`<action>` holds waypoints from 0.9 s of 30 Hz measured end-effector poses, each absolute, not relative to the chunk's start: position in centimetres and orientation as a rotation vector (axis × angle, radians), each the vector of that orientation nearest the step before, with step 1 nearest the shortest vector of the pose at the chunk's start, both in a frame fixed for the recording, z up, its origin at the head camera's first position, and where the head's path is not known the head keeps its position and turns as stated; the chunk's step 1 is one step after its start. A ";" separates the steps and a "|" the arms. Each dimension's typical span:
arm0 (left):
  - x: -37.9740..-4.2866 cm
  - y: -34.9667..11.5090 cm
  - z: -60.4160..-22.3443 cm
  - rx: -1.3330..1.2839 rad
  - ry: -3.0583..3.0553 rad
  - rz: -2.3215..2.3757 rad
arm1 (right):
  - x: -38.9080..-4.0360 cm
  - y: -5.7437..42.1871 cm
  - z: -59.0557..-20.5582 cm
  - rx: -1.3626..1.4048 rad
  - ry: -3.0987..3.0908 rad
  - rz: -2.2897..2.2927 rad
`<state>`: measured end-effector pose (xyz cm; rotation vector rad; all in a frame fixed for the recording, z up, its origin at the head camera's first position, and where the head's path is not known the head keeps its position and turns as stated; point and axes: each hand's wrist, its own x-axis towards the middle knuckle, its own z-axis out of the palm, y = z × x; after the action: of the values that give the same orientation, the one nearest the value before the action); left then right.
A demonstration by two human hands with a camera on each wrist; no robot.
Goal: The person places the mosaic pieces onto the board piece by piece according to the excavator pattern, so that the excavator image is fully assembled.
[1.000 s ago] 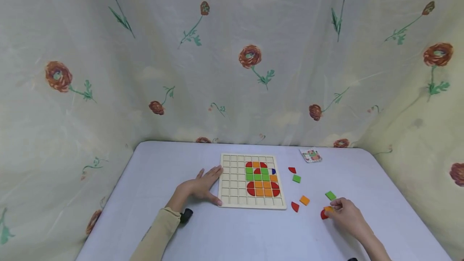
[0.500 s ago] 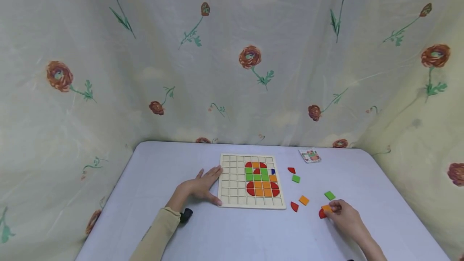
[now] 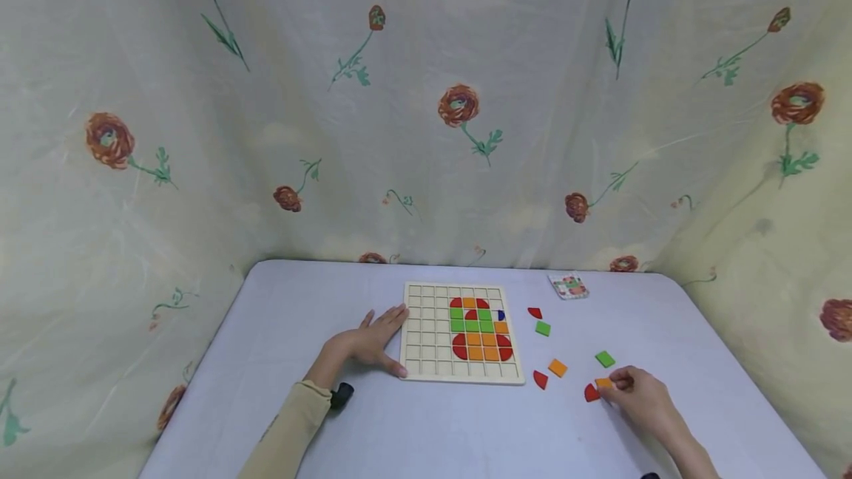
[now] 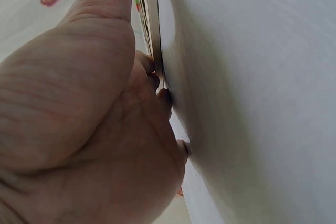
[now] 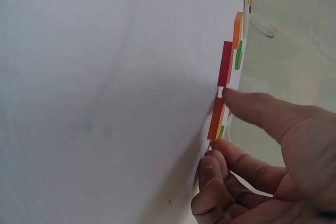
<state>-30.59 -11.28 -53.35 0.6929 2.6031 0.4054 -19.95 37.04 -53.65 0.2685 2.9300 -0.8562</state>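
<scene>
My left hand lies with fingers extended along the left edge of a pale gridded board, thumb at its near corner. Red, orange and green tiles and one small blue piece fill cells on the board's right half. At the right, my right hand holds an orange square tile between thumb and index finger, low at the tabletop. In the right wrist view, that orange tile stands between the thumb and fingertips. Just left of it lies a red quarter-circle tile.
A green square lies beyond the right hand. Between hand and board are an orange square, a red quarter-circle, a green square and another red quarter-circle. A patterned card lies farther back.
The orange tile in my right hand has shifted slightly right, away from the red quarter-circle it partly covered. My left hand keeps its place at the board.
</scene>
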 end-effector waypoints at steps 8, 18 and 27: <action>-30.6 -11.3 -53.2 0.700 2.601 0.414 | -20.9 35.7 -52.9 0.273 2.932 -0.827; -30.6 -11.3 -53.2 0.711 2.608 0.407 | -25.0 28.5 -51.8 0.046 2.936 -0.980; -30.7 -11.3 -53.4 0.716 2.609 0.413 | -30.2 20.2 -51.7 -0.208 2.827 -1.094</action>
<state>-30.65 -11.31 -53.41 0.7160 2.6092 0.4134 -30.19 20.15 -51.75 -0.2079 2.8274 -1.0941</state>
